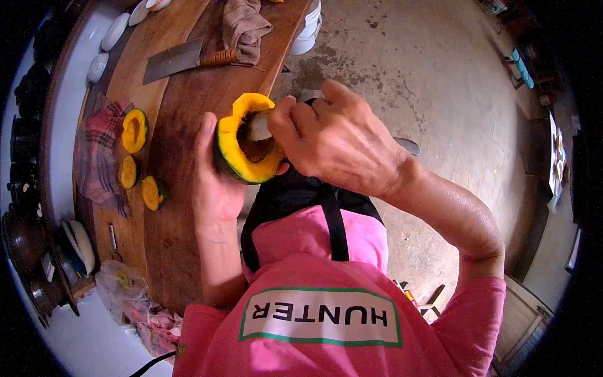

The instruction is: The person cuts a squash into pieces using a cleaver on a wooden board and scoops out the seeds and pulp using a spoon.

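Note:
A hollowed pumpkin half (pixel 233 154) with green skin and yellow flesh rests in my left hand (pixel 217 182), its opening tilted toward my right hand. The fingers of that left hand wrap behind and under it. My right hand (pixel 333 138) is closed round a metal spoon (pixel 259 125), whose bowl end sits inside the pumpkin's cavity. The other end of the metal (pixel 408 146) sticks out past my right wrist. On the table lie more cut pumpkin pieces: a larger one (pixel 139 116) and two smaller ones (pixel 129 172) (pixel 151 192).
A cleaver (pixel 173 62) with a wrapped handle lies on the wooden table (pixel 182 125), beside a brown cloth (pixel 242 28). A checked cloth (pixel 103 169) is under the pieces. White bowls (pixel 115 31), a plastic bag (pixel 122 286) and a white bucket (pixel 306 31) stand around.

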A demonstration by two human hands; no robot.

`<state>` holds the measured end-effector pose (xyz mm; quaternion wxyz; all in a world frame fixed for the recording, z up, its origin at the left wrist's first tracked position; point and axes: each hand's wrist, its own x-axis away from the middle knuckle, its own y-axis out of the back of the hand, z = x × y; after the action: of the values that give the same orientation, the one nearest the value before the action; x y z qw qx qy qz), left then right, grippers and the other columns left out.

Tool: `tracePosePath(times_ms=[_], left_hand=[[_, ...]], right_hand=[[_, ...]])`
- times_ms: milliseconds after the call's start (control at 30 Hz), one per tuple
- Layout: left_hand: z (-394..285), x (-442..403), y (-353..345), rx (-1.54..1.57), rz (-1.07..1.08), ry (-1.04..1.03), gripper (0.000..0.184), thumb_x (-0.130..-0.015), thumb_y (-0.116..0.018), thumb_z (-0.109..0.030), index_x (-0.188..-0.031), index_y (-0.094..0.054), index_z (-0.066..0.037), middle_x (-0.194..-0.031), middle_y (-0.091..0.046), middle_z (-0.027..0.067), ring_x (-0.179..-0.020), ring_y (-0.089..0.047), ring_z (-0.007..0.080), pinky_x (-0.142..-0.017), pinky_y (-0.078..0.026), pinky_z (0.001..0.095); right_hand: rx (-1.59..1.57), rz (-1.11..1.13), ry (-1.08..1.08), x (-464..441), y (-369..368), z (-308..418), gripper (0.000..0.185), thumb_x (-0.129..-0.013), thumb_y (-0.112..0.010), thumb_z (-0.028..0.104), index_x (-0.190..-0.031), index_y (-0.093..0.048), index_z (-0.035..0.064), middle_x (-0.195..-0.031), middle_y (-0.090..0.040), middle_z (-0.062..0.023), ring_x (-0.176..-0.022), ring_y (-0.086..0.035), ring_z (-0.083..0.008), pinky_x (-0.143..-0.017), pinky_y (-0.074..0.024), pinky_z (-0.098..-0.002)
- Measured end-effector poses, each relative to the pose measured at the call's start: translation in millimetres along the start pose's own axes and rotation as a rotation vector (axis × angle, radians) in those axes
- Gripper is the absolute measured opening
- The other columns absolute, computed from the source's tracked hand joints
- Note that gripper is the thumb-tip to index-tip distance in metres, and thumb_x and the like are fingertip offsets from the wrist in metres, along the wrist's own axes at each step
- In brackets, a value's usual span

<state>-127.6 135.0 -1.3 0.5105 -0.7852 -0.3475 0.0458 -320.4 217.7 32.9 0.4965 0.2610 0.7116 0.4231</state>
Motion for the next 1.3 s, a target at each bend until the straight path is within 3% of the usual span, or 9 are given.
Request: tracePosePath(times_ms=[67, 167, 367, 667, 767, 867, 967, 1067, 1300], left_hand=[[4, 1, -7, -0.25, -0.275, -0.112, 0.057, -0.096, -0.054, -0.051, -0.129, -0.055, -0.005, -0.127, -0.06, 0.0105, -0.115, -0.059, 0.0226, -0.102, -0.045, 0.0404], [6, 0, 5, -0.189, -0.392, -0.171, 0.051, -0.092, -0.059, -0.051, -0.121, -0.063, -0.01, -0.119, -0.067, 0.0071, -0.111, -0.062, 0.0231, -0.099, -0.047, 0.0421], [7, 2, 8, -0.237, -0.368, -0.195, 0.051, -0.091, -0.06, -0.05, -0.121, -0.062, -0.009, -0.119, -0.066, 0.0085, -0.112, -0.062, 0.0231, -0.099, -0.047, 0.0413], [2, 2, 8, -0.283, -0.365, -0.199, 0.048, -0.093, -0.059, -0.047, -0.121, -0.062, -0.008, -0.118, -0.066, 0.0074, -0.11, -0.062, 0.022, -0.096, -0.049, 0.0399], [7, 2, 12, -0.408, -0.395, -0.219, 0.048, -0.092, -0.06, -0.048, -0.12, -0.062, -0.008, -0.117, -0.066, 0.007, -0.109, -0.062, 0.0216, -0.095, -0.049, 0.0395], [9, 9, 0, -0.541, -0.344, -0.217, 0.046, -0.093, -0.06, -0.046, -0.117, -0.062, -0.006, -0.113, -0.065, 0.007, -0.105, -0.062, 0.0197, -0.092, -0.049, 0.0367], [8, 8, -10, -0.523, -0.276, -0.226, 0.043, -0.096, -0.057, -0.04, -0.113, -0.062, -0.001, -0.108, -0.064, 0.008, -0.1, -0.063, 0.0164, -0.088, -0.05, 0.0323], [8, 2, -2, -0.475, -0.303, -0.258, 0.046, -0.094, -0.058, -0.043, -0.117, -0.061, -0.002, -0.112, -0.064, 0.0086, -0.104, -0.062, 0.0188, -0.091, -0.049, 0.0351], [6, 5, 4, -0.547, -0.341, -0.296, 0.051, -0.092, -0.059, -0.046, -0.123, -0.059, -0.005, -0.118, -0.064, 0.0102, -0.109, -0.062, 0.0228, -0.095, -0.048, 0.0384]], right_hand=[[-0.001, 0.05, 0.003, -2, 2, 3, 0.011, -0.077, -0.06, 0.015, -0.078, -0.058, 0.0041, -0.066, -0.055, -0.0036, -0.061, -0.06, -0.0165, -0.055, -0.0422, -0.032], [-0.025, 0.212, -0.028, -4, 18, 17, 0.007, -0.077, -0.06, 0.013, -0.072, -0.061, 0.0076, -0.07, -0.057, -0.0038, -0.067, -0.062, -0.0154, -0.056, -0.0432, -0.0321], [-0.185, 0.216, -0.048, 1, 24, 18, 0.018, -0.077, -0.063, 0.014, -0.085, -0.054, 0.0008, -0.063, -0.051, -0.0033, -0.052, -0.058, -0.0166, -0.058, -0.0429, -0.0304], [0.02, 0.119, 0.01, -3, 11, 14, 0.016, -0.076, -0.063, 0.012, -0.083, -0.053, 0.0021, -0.065, -0.052, -0.0041, -0.052, -0.058, -0.017, -0.056, -0.0413, -0.0306], [-0.229, 0.226, -0.095, 1, 23, 20, 0.007, -0.073, -0.063, 0.013, -0.075, -0.065, 0.0065, -0.074, -0.062, -0.0063, -0.072, -0.067, -0.0182, -0.057, -0.0486, -0.0326], [-0.378, 0.31, -0.2, 4, 24, 21, 0.008, -0.074, -0.064, 0.013, -0.077, -0.066, 0.0062, -0.077, -0.064, -0.0073, -0.077, -0.068, -0.0195, -0.058, -0.0515, -0.0319], [-0.39, 0.323, -0.188, 4, 26, 15, 0.007, -0.075, -0.064, 0.012, -0.077, -0.066, 0.0068, -0.076, -0.063, -0.0058, -0.072, -0.067, -0.0186, -0.055, -0.0493, -0.0329], [-0.192, 0.138, -0.108, -1, 21, 18, 0.015, -0.075, -0.062, 0.008, -0.084, -0.053, 0.0004, -0.063, -0.054, -0.0073, -0.051, -0.061, -0.0224, -0.056, -0.0456, -0.0324], [-0.202, 0.189, -0.174, 1, 10, 37, 0.013, -0.076, -0.06, 0.006, -0.085, -0.052, 0.0005, -0.066, -0.056, -0.0076, -0.05, -0.061, -0.0217, -0.054, -0.0451, -0.0335]])
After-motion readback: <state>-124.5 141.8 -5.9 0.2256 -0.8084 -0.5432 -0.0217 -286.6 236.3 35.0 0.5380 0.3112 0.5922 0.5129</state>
